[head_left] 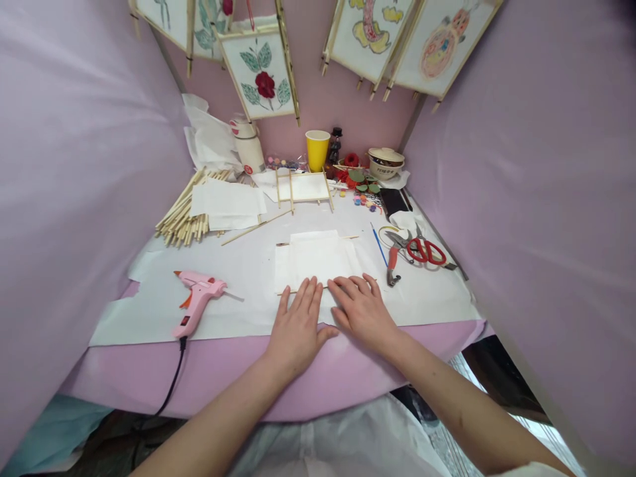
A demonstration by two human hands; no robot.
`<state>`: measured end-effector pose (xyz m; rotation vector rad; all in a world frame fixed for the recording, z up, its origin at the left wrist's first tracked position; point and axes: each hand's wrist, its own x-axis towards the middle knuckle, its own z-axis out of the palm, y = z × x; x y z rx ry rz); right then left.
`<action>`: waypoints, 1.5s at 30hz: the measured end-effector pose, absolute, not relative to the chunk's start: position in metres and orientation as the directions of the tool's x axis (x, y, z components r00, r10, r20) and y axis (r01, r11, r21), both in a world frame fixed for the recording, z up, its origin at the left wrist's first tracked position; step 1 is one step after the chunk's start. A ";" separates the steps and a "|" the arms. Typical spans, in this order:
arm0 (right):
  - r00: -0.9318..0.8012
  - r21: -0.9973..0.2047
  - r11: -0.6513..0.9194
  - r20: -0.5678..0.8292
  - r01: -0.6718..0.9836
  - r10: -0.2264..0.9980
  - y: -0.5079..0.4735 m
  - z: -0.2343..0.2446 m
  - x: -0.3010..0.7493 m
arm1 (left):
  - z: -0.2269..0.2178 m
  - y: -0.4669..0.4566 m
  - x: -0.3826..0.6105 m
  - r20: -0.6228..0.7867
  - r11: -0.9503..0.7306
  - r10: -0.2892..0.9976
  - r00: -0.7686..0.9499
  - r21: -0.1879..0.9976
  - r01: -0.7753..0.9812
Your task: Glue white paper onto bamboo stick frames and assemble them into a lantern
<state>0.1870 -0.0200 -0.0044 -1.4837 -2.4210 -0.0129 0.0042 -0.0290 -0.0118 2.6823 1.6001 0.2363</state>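
Left hand (297, 329) and right hand (362, 313): both open, palms down, fingers spread, gripping nothing. Fingertips of both on the near edge of 1 white paper sheet (313, 260), directly ahead of the grip, apparently pressing it flat. At that sheet's near and far edges, 2 bamboo sticks (299, 290), seemingly laid as frame members beneath the paper. Left of the left hand, 1 pink hot glue gun (196, 298), lying on its side within easy reach, black cord (171, 387) trailing toward the near edge. Right of the right hand, 1 pair of red-handled scissors (424, 250), 1 pair of red-gripped pliers (394, 262) and 1 blue paintbrush (378, 244), grouped, likely for quick reach. Farther ahead of the grip, 1 paper-covered stick frame (303, 187), probably set aside clear of the work. Ahead and to the left, 1 stack of white paper (226, 204) and 1 heap of cut bamboo sticks (183, 215), too many to count. Well beyond the grip, 1 yellow cup (318, 149). Overhead, at least 5 painted panels (258, 76), hanging, probably for display.
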 end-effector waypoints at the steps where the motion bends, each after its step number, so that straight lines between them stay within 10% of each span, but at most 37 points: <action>1: -0.410 -0.149 0.455 0.255 0.878 0.875 -0.021 -0.006 0.190 | -0.013 -0.029 0.003 0.117 -0.477 0.876 0.467 0.077 0.875; 25: -0.278 -0.134 0.330 0.305 0.934 0.911 -0.042 -0.003 0.194 | -0.017 -0.041 -0.015 0.352 -0.425 0.865 0.358 0.133 0.896; 30: -0.222 -0.298 0.304 0.279 0.905 0.934 -0.044 0.014 0.155 | -0.016 -0.044 -0.016 0.444 -0.374 0.860 0.253 0.211 0.903; 39: -0.071 -0.461 0.236 0.347 0.856 0.935 0.034 0.010 0.200 | -0.006 -0.042 -0.019 0.330 -0.191 0.943 0.044 0.429 0.883; 45: -0.109 -0.381 0.233 0.318 0.895 0.942 0.023 -0.004 0.216 | 0.001 -0.028 -0.008 0.220 -0.192 0.967 0.131 0.283 0.940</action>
